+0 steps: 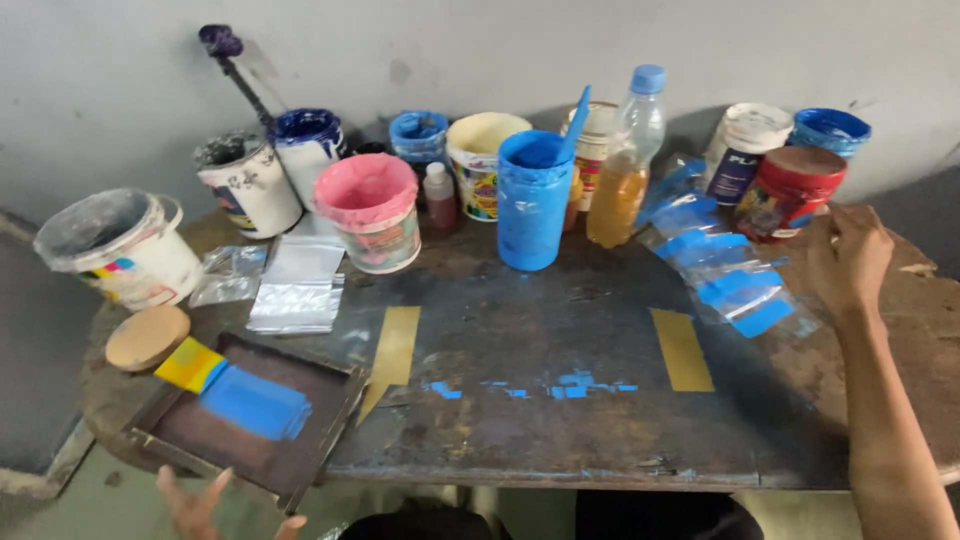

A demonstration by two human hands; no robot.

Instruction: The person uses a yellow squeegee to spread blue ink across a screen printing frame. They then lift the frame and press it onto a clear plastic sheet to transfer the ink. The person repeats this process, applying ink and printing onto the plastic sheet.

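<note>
Clear plastic pouches printed with blue patches lie fanned in a row on the right of the worktop, and my right hand rests at their far end, fingers curled loosely with nothing pinched, just beside the red tub. I judge the pouches light, limp and slippery, likely to slide over one another, so an edge or corner pinched flat looks like the best hold. My left hand hovers low at the near edge with fingers spread, holding nothing, just below the dark printing frame, which carries a smear of blue ink and a yellow squeegee. Along the wall stand the containers: a tall blue cup holding blue ink with a blue stick in it, a pink-topped tub, a cream tub, a clear bottle of amber liquid, dark blue pots, and white tubs on the left. A stack of unprinted pouches lies near the pink-topped tub.
</note>
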